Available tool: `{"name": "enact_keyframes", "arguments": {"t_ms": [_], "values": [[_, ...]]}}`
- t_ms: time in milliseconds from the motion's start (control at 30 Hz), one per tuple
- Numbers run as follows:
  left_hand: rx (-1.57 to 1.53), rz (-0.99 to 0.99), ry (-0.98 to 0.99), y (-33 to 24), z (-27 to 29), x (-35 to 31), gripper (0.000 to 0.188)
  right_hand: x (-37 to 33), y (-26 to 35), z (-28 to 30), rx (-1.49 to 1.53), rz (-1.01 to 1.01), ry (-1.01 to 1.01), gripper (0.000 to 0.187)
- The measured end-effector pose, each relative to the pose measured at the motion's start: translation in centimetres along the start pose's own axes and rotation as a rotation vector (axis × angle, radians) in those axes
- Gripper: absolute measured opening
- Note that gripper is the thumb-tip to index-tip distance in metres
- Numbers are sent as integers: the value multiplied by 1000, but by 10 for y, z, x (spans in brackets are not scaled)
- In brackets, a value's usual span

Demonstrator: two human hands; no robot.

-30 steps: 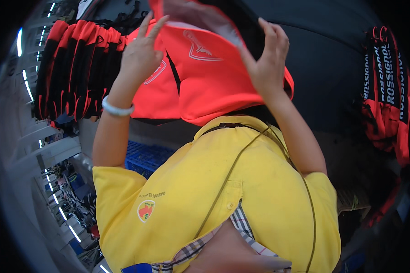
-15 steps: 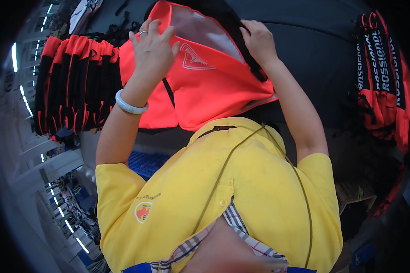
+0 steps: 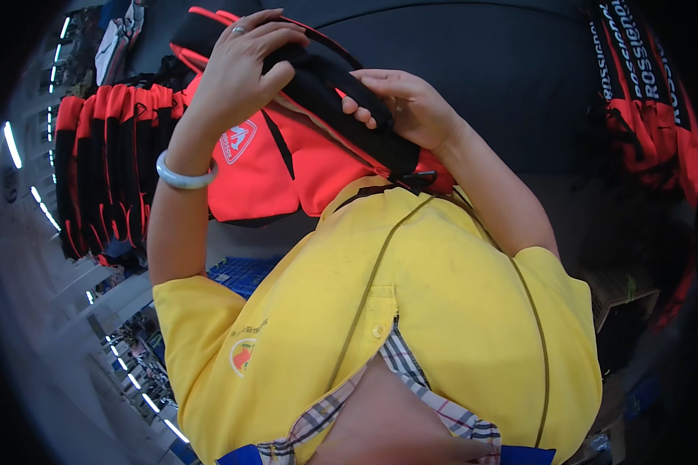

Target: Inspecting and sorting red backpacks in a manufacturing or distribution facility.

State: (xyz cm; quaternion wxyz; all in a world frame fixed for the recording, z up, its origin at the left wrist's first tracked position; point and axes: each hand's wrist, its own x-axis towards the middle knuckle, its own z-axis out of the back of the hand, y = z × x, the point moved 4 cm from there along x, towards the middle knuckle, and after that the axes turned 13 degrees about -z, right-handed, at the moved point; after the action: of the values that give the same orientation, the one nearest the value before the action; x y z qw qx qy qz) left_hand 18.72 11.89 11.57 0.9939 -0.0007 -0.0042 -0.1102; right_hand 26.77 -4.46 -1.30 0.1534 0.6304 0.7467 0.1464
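A bright red and black bag [image 3: 318,128] lies in front of me on the dark table. Its black side panel [image 3: 392,143] is turned up and crosses slantwise over the red front with a white emblem. Around the far left part of that black fabric, my left hand [image 3: 248,66] is closed, thumb apart from the bent fingers. My right hand [image 3: 415,108] wraps the panel's middle, its fingertips showing through beside the black fabric. A dark buckle or strap end [image 3: 420,177] sits at the near right end. The bag's inside is hidden.
Several red and black bags [image 3: 116,163] stand in a row at the left. More bags with white lettering [image 3: 636,101] are stacked at the far right. A blue plastic crate [image 3: 244,273] is below the table edge. The dark table [image 3: 488,85] stretches behind the bag.
The bag's gaping red opening with its pale lining has gone from view, and the black side is now turned up. Both hands have moved left; the right has closed on the bag.
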Motion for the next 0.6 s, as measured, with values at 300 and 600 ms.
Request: {"name": "enact_keyframes", "arguments": {"t_ms": [300, 600], "values": [[30, 352, -450, 14, 10, -59, 36, -8, -23, -14, -86, -101, -7, 34], [-769, 1057, -452, -32, -33, -119, 65, -81, -52, -32, -1445, 341, -544, 45]]}}
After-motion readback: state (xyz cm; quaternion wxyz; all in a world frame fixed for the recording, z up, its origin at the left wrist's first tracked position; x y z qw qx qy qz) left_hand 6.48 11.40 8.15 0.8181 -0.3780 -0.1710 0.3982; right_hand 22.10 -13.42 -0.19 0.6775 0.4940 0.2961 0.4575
